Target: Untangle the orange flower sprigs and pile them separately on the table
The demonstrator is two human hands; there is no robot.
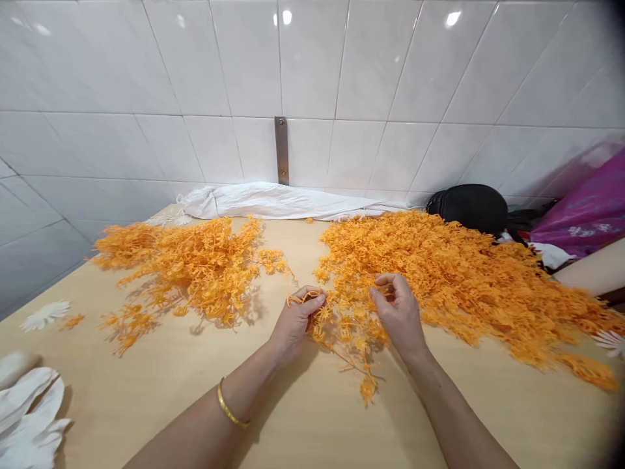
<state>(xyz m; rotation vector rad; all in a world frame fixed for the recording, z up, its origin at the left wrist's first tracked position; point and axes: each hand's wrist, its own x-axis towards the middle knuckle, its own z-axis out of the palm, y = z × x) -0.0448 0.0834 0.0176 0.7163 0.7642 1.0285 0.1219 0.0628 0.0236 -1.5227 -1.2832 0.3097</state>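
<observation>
Between thumb and fingers, my left hand [299,319] grips the thin stems of an orange artificial flower sprig [359,345], whose small blossoms hang down over the table. My right hand [398,309] is at the near edge of the large pile of orange flowers [454,273], thumb and forefinger drawn together. Whatever its fingertips pinch is too small to make out. A second, looser heap of orange flower sprigs [195,260] lies to the left of my left hand.
White petal pieces [29,417] lie at the left front, with a white flower shape [46,315] behind them. A white cloth [273,200] runs along the tiled wall. A black case [469,207] and a purple bag [586,202] stand at the back right.
</observation>
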